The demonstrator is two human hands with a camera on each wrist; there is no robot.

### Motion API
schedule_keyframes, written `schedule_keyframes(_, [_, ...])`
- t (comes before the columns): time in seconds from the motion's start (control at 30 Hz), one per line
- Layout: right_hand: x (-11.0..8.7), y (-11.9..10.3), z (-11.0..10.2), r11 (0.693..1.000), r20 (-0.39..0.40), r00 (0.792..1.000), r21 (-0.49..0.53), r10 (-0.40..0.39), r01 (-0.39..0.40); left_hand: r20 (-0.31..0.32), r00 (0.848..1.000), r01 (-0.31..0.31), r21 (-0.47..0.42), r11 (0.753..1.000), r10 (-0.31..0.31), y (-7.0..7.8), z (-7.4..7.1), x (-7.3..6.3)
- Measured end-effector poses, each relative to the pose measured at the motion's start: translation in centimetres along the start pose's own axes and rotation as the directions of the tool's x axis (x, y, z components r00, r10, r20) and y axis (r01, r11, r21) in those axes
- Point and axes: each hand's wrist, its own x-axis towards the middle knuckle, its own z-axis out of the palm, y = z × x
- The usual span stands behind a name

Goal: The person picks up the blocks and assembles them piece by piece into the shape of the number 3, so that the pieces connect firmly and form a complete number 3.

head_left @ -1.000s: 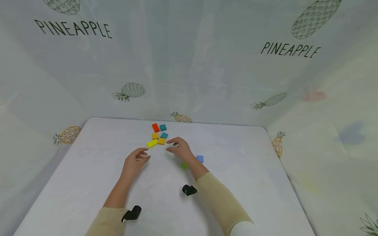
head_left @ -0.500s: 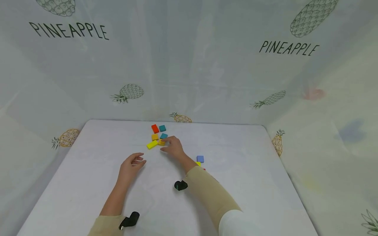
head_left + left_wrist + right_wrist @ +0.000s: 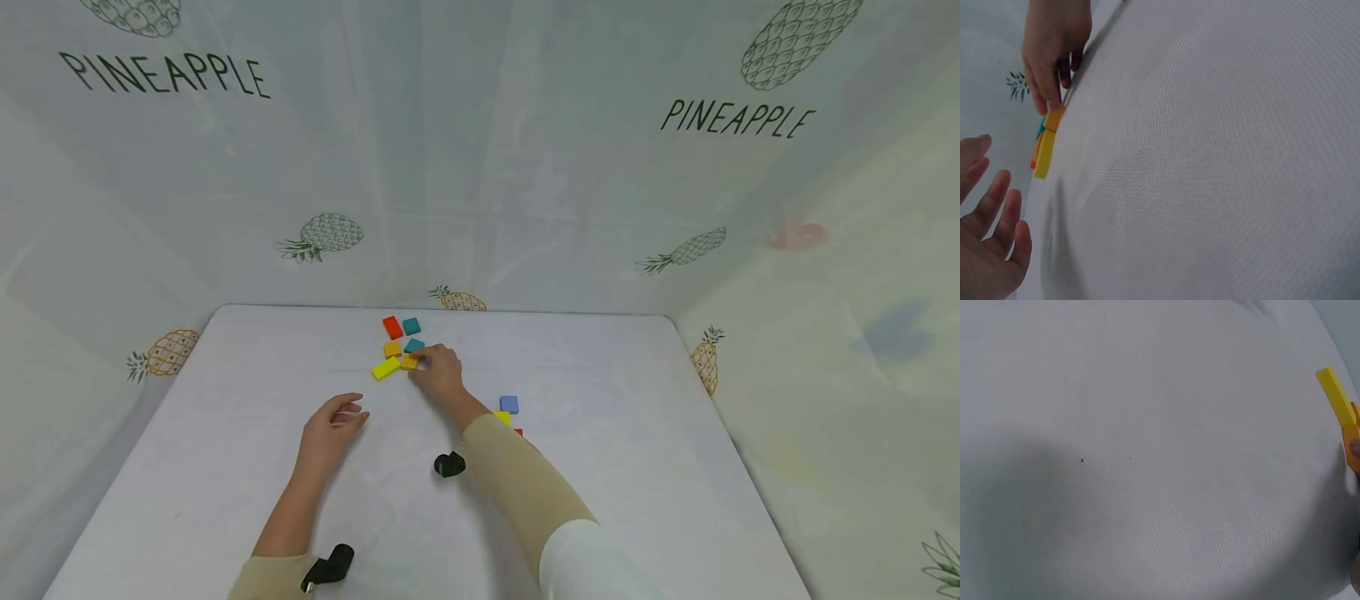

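At the far part of the white table, my right hand [image 3: 441,377] pinches an orange block [image 3: 408,363] between thumb and fingers. A fingertip shows on that block at the edge of the right wrist view. Against it lies a long yellow block [image 3: 386,369], with a second orange block [image 3: 392,349] and a teal block [image 3: 414,345] just behind. Farther back are a red block [image 3: 392,327] and another teal one. My left hand [image 3: 326,437] hovers to the left and nearer, fingers relaxed and holding nothing; the left wrist view shows them spread.
Beside my right forearm lie a blue block [image 3: 509,404], a yellow block [image 3: 502,417] and a red block [image 3: 518,432], the last two partly hidden by the sleeve. A pineapple-print cloth [image 3: 525,208] hangs behind the table [image 3: 637,400].
My right hand has moved left and its fingers have come together on the orange block. A green block is now hidden by my right arm. My left hand has drawn back slightly.
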Motion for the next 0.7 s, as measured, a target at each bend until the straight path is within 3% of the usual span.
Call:
schedule_keyframes(0.37, [0.4, 0.4, 0.3, 1.000, -0.039, 0.999, 0.000, -0.011, 0.011, -0.008, 1.000, 0.010, -0.003, 1.000, -0.010, -0.1, 0.2, 0.1])
schedule_keyframes(0.7, [-0.6, 0.1, -0.9, 0.995, -0.041, 0.999, 0.095, 0.025, -0.021, 0.013, 1.000, 0.010, -0.009, 1.000, -0.010, 0.3, 1.0, 0.2])
